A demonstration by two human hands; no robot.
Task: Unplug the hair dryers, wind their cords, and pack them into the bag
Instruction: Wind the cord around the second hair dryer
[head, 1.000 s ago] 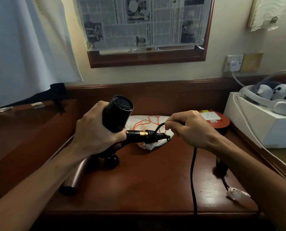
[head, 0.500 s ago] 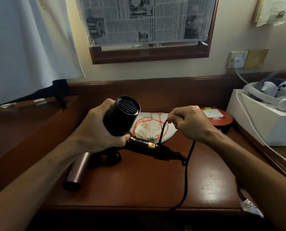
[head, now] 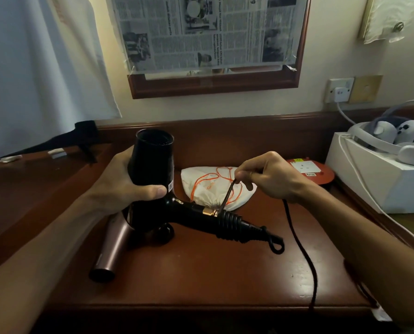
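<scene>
Left hand (head: 124, 186) wrapped around black hair dryer (head: 153, 165), right hand (head: 271, 179) pinching its cord (head: 297, 239) above white drawstring bag (head: 210, 189), wooden desk (head: 213, 273).

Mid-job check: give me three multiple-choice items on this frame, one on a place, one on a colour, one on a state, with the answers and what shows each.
1. Where does the white bag lie?
A. On the table behind the black hair dryer
B. On the white box
C. On the floor

2. What colour is the bag's drawstring?
A. Blue
B. Orange
C. Green

3. What is the state of the black cord?
A. Fully coiled in the bag
C. Plugged into the wall socket
B. Partly wound on the handle, the rest hanging off the table

Answers:
1 A: it rests on the table beyond the black hair dryer gripped by the left hand.
2 B: orange loops show on the fabric.
3 B: the right hand pinches it above the wound coils.
</scene>
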